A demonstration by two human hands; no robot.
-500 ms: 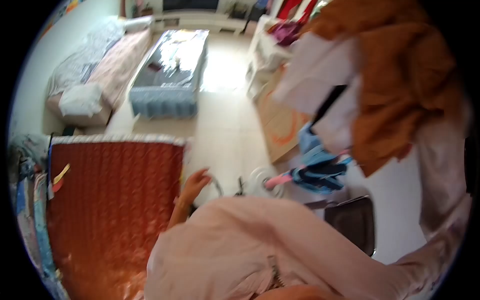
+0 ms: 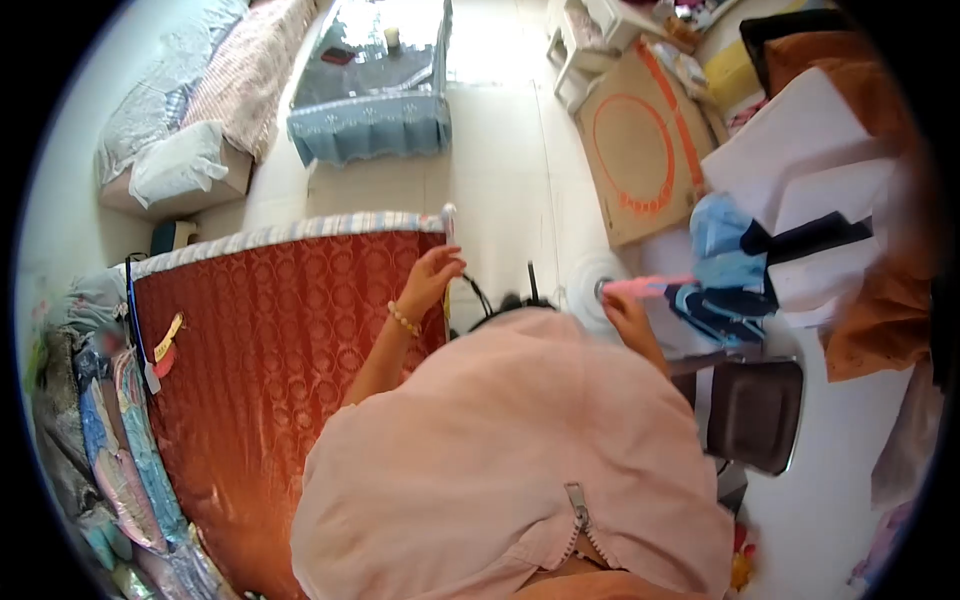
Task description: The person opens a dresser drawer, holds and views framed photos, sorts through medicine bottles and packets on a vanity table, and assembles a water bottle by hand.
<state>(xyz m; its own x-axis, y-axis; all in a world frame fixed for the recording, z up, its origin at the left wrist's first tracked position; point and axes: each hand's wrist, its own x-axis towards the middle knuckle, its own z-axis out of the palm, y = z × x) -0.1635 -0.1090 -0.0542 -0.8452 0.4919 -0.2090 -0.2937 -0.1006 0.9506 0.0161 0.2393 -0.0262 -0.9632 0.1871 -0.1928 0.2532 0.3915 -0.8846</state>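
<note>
My left hand [image 2: 437, 278], a beaded bracelet at its wrist, is raised over the near corner of a surface with a glossy red-brown cover [image 2: 290, 340]. Its fingers are loosely bent, with nothing visible in them. On the other side, my right hand [image 2: 628, 318] reaches forward with fingers loosely apart, close to a white round object [image 2: 590, 290]. A pink strip [image 2: 655, 285] starts by those fingertips and runs toward light-blue cloth [image 2: 725, 240] and dark-blue cloth [image 2: 722, 315]. White cloth [image 2: 825, 200] and brown cloth [image 2: 880, 320] are farther right.
Dark stool seat [image 2: 755, 412] stands by my right side. Ahead are a cardboard sheet [image 2: 640, 150] with orange markings, a blue-skirted table [image 2: 370, 125] and a covered sofa [image 2: 245, 80]. Folded fabrics [image 2: 130, 470] line the left. Pale floor tiles [image 2: 500, 170] run between the furniture.
My right hand has come down from beside the brown cloth to near the white round object. The brown and white cloth now appears farther right. The view has tilted downward.
</note>
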